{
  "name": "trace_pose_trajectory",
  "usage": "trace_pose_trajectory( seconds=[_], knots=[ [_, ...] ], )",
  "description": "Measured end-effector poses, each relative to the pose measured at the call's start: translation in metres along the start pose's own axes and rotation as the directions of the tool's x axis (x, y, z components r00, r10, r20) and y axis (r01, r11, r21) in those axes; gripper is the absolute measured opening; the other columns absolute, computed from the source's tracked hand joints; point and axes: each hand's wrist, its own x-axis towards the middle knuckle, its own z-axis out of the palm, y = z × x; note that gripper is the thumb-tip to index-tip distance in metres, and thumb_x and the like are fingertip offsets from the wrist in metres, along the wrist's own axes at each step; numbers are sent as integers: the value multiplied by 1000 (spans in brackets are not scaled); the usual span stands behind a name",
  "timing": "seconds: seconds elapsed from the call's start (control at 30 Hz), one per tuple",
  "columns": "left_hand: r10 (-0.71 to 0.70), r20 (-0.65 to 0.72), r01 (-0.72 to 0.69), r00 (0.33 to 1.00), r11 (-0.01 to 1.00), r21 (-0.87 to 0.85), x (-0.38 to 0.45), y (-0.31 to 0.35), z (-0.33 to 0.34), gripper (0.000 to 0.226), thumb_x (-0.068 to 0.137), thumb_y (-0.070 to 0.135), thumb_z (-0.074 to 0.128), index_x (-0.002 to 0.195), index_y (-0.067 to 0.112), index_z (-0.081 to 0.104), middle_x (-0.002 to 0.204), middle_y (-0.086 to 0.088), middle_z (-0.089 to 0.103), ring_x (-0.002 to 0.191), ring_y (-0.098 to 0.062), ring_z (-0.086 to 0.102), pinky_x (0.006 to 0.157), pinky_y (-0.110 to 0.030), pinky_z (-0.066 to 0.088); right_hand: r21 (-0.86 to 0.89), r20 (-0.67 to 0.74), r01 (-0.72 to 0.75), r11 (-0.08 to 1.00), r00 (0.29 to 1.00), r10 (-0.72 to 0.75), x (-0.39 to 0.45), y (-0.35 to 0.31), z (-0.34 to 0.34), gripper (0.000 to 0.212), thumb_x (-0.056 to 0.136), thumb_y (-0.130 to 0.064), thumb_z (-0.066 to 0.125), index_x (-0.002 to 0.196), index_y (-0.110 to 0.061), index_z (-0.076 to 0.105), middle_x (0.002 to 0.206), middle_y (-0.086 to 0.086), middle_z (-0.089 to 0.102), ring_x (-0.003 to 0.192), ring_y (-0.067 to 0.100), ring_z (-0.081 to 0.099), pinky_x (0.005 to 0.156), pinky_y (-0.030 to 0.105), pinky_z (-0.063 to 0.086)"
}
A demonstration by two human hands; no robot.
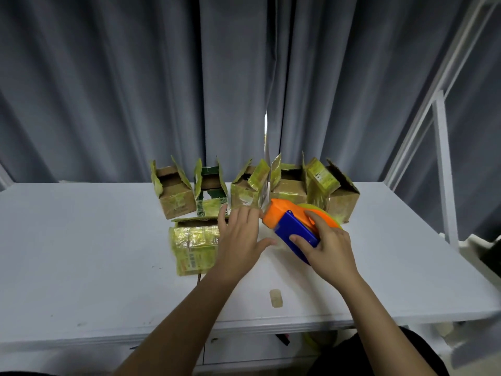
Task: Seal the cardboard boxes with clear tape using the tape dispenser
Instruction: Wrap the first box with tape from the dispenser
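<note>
Nearest you, your right hand point(329, 246) has its grip curled round the orange-and-blue tape dispenser point(294, 225) above the table point(81, 267); your left hand point(240, 234), fingers spread, rests on the closed box point(193, 245); five open boxes point(173, 192) line the back.

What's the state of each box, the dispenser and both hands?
Back row boxes: five, upright, flaps open.
Front box: on its side, taped over.
Tape dispenser: gripped, off the boxes.
Right hand: grips dispenser.
Left hand: open, fingers spread, by the front box.
</note>
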Motion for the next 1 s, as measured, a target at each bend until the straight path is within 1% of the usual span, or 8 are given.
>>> trace_pose_trajectory(
  seconds=[0.13,0.3,0.47,0.6,0.73,0.8,0.9,1.0],
  knots=[
    [73,-75,-68,994,995,74,-1,1,-13,48,62,54,79,88,19,59,86,4,60,84,-18,61,94,-43,42,21,16,23,1000,1000,-23,-3,-15,-7,60,87,-45,65,139,-25,43,116,-2,68,106,23,60,98,48,44],
    [138,-160,-115,977,983,142,-6,-14,-27,25,74,38,78,86,22,63,83,5,62,81,-18,61,93,-35,28,37,26,51,998,998,-52,-5,-38,-10,60,87,-42,66,140,-23,44,117,1,67,105,23,61,98,48,44],
    [75,-90,-70,993,995,66,-13,-27,-51,36,71,43,78,89,18,59,86,2,60,81,-19,58,75,-33,45,47,67,82,996,994,-85,-4,-61,-11,62,88,-43,65,142,-25,41,119,-1,66,106,22,60,99,46,44],
    [38,-142,-38,989,999,6,-12,-35,-69,30,74,29,79,86,14,57,81,-1,59,73,-21,56,61,-32,45,30,96,115,993,988,-117,-3,-78,-10,63,88,-45,63,143,-26,40,120,1,65,106,23,60,98,44,45],
    [64,-199,-72,978,997,-30,-14,-47,-90,7,86,13,66,88,13,59,81,0,60,74,-19,57,65,-27,39,12,124,144,989,982,-145,-2,-93,-10,62,89,-45,62,143,-25,38,124,0,63,107,20,59,98,43,46],
    [-39,-174,4,984,981,-196,-14,-53,-104,2,90,14,60,90,14,58,85,4,58,79,-14,54,67,-24,40,4,137,149,989,979,-149,2,-99,-11,61,90,-45,61,143,-26,39,124,-2,63,108,20,58,101,45,43],
    [-311,-81,208,947,784,-584,-11,-63,-125,3,93,15,57,90,15,55,84,6,56,79,-7,52,67,-13,43,3,151,149,989,977,-147,14,-107,-15,55,92,-44,58,143,-30,43,121,-5,65,106,18,59,98,44,44],
    [-509,70,376,858,529,-761,-4,-82,-137,9,93,13,55,87,19,56,85,5,56,79,-8,54,73,-10,45,0,209,165,986,965,-161,31,-118,-21,47,92,-42,59,138,-35,50,118,-7,67,101,16,60,88,38,50]
  ],
)
